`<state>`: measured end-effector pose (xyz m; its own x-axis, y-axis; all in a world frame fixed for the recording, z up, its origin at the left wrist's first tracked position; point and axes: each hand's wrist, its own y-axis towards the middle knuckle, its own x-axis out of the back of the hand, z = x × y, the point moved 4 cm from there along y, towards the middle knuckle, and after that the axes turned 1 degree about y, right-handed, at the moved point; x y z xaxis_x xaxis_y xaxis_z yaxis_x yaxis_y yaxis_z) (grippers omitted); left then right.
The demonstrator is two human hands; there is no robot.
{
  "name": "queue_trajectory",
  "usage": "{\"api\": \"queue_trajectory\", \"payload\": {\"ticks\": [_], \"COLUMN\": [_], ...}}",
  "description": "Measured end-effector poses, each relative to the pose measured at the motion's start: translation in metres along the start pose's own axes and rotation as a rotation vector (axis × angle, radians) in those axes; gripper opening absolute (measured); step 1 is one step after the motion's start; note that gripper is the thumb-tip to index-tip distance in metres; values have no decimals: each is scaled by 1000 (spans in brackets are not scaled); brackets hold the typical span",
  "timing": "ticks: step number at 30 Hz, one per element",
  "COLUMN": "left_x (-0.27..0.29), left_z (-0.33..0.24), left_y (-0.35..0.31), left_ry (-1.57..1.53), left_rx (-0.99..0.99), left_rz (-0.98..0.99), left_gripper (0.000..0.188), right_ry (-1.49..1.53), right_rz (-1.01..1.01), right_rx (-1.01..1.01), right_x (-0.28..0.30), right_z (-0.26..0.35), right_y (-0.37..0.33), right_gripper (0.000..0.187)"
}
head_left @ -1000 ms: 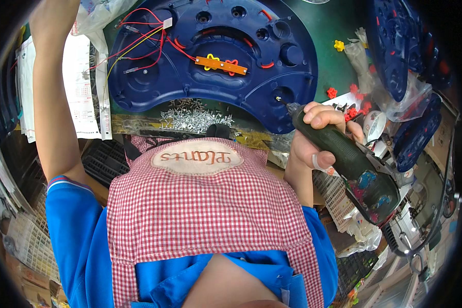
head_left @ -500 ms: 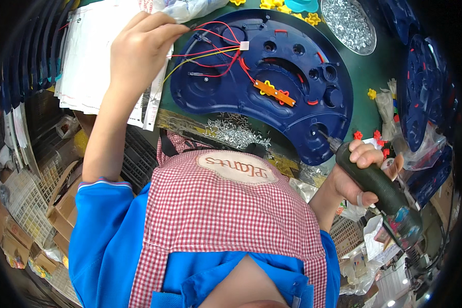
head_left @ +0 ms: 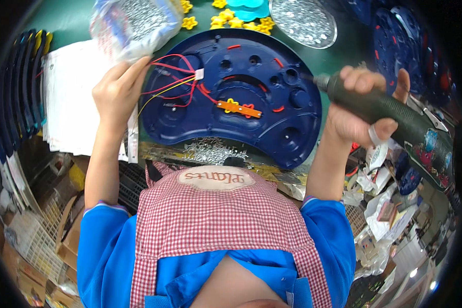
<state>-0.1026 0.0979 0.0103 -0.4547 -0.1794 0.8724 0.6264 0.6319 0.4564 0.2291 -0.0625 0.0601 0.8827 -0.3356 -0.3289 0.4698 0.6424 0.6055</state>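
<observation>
A dark blue curved plastic housing (head_left: 190, 126) lies on the bench in front of me, its hollow side up. On it a white connector (head_left: 199, 74) gathers red wires (head_left: 175, 55) and a yellow one. An orange strip (head_left: 239, 109) with yellow and red pieces is screwed inside. My left hand (head_left: 115, 95) is closed in a pinch on a red wire at the housing's left edge. In my right hand (head_left: 351, 115) is a dark green electric screwdriver (head_left: 380, 108), its bit pointing left near the housing's upper right rim.
Loose screws (head_left: 213, 152) are heaped at the near bench edge. Beyond the housing are a plastic bag of screws (head_left: 138, 25), yellow flower pieces (head_left: 235, 22) and a clear tray of metal parts (head_left: 303, 23). White papers (head_left: 72, 97) lie left; more blue housings (head_left: 400, 46) stand right.
The screwdriver has lifted off the housing's lower right corner and moved up toward its upper right rim. My left hand keeps its pinch on the wire. The whole view has shifted.
</observation>
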Motion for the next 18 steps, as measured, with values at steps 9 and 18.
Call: {"api": "queue_trajectory", "payload": {"ticks": [9, 18], "left_x": [14, -78], "left_z": [-64, -176], "left_y": [42, 91], "left_ry": [-1063, -986], "left_rx": [202, -46], "left_rz": [400, 797], "left_gripper": [14, 24], "right_ry": [-427, -110], "right_rz": [-77, -140], "right_rx": [101, 175], "right_x": [38, 36], "right_z": [-49, -17], "right_y": [37, 30], "right_gripper": [75, 81]}}
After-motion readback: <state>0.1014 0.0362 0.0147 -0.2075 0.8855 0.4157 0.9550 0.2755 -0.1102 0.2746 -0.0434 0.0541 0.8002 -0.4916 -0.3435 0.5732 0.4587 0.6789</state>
